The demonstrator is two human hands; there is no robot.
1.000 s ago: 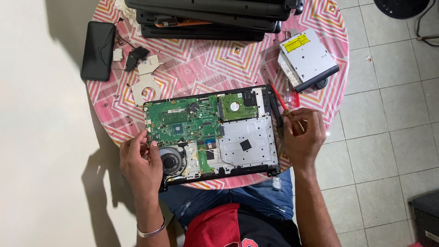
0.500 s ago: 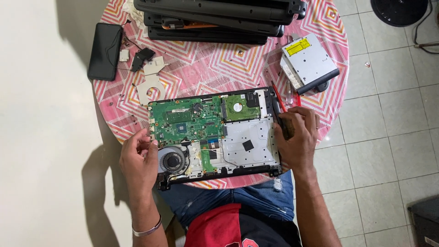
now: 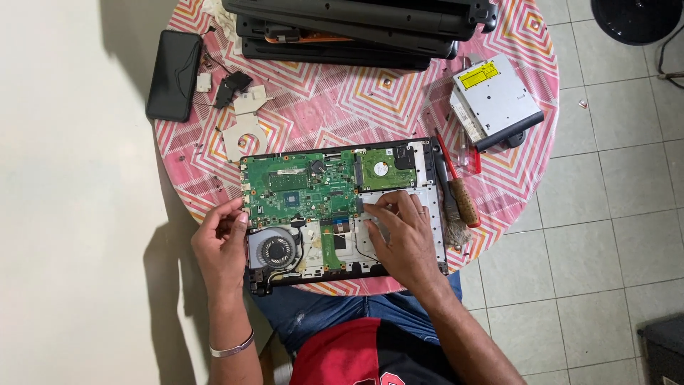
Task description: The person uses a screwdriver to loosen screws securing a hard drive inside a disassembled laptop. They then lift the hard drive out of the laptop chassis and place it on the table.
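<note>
An opened laptop base (image 3: 434,207) lies on a round table with a pink patterned cloth (image 3: 335,107). Inside it show a green motherboard (image 3: 299,189), a round cooling fan (image 3: 276,251) and a small hard drive (image 3: 385,170). My left hand (image 3: 222,246) grips the base's left edge beside the fan. My right hand (image 3: 402,239) rests flat inside the base, its fingertips at the motherboard's right edge below the hard drive. I cannot see anything held in the right hand.
A brush with a wooden handle (image 3: 463,203) and a red screwdriver (image 3: 447,160) lie right of the laptop. A silver optical drive (image 3: 495,96) sits further right. Stacked dark laptops (image 3: 356,25) fill the far side. A black phone (image 3: 173,75) and small parts (image 3: 242,117) lie at left.
My right hand left the laptop's right edge by the brush and moved left onto the inside of the base. My left hand stayed at the left edge.
</note>
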